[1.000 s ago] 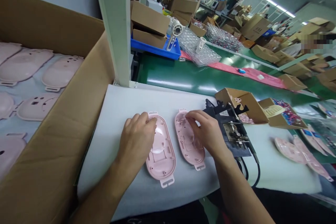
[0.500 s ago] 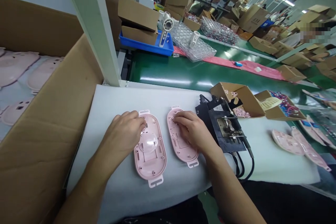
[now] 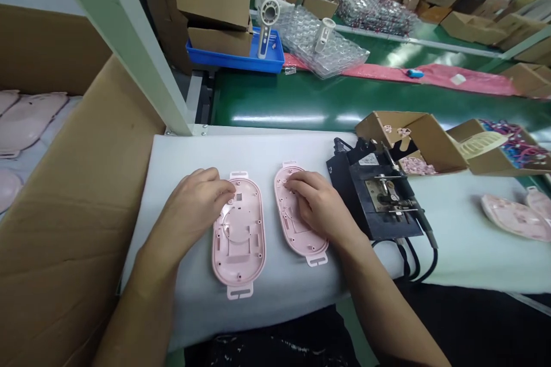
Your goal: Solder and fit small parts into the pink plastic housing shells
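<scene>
Two pink plastic oval housings lie side by side on a white foam sheet (image 3: 275, 155), each with a slotted tab at its end. My left hand (image 3: 193, 212) grips the top of the left housing (image 3: 239, 258), its fingers over a transparent round disc (image 3: 232, 225) that lies inside. My right hand (image 3: 321, 203) presses on the upper part of the right housing (image 3: 297, 243), hiding much of it. Just right of that hand stands a black metal press fixture (image 3: 383, 195) with black cables.
A large cardboard box (image 3: 73, 183) of pink shells stands at left beyond a white post (image 3: 129, 51). Small boxes (image 3: 413, 143) and loose pink shells (image 3: 514, 218) lie at right. Behind runs a green conveyor belt (image 3: 301, 103) with a blue tray (image 3: 232, 60) and transparent blister trays (image 3: 318, 40).
My view has swung down and to the right. My left hand has shifted further over the transparent disc. Both hands remain on their housings.
</scene>
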A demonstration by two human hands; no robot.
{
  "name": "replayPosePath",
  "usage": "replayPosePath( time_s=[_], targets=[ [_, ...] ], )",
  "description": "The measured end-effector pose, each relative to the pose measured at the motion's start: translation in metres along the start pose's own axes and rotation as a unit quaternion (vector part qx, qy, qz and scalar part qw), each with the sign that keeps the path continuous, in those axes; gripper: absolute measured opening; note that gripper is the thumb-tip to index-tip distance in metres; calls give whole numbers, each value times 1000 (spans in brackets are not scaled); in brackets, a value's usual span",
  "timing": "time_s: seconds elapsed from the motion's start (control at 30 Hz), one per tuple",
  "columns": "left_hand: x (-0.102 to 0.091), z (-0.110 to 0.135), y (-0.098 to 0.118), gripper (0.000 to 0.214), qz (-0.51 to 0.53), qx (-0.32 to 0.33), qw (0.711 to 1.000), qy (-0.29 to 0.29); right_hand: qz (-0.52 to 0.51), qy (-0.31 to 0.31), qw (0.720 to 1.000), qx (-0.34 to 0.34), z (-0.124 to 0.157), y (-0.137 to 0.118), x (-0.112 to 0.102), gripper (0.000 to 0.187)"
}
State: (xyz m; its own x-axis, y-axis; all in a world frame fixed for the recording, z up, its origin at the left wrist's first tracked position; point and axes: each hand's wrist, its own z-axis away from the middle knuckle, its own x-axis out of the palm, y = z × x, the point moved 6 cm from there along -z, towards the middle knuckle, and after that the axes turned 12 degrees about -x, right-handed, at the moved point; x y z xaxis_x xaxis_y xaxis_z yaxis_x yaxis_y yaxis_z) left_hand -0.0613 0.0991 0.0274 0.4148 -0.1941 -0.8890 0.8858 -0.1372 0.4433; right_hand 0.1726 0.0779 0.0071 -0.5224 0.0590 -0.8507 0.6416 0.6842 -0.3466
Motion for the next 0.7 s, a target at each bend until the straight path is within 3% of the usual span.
replayPosePath(
  time_s=[0.1,0.23,0.47,0.7],
  targets=[
    [-1,4,-1,20,15,22,999,19,8,16,1000,10,0,-1,-3,41],
    [-2,10,-3,22,45,52,997,38,84,42,992,78,2,1,-8,34],
    [5,9,3,18,25,91,992,80,63,-13,990,128,2,8,0,27],
    [8,16,19,28,-134,103,976,141,53,-2,991,126,2,8,-3,18]
  ],
)
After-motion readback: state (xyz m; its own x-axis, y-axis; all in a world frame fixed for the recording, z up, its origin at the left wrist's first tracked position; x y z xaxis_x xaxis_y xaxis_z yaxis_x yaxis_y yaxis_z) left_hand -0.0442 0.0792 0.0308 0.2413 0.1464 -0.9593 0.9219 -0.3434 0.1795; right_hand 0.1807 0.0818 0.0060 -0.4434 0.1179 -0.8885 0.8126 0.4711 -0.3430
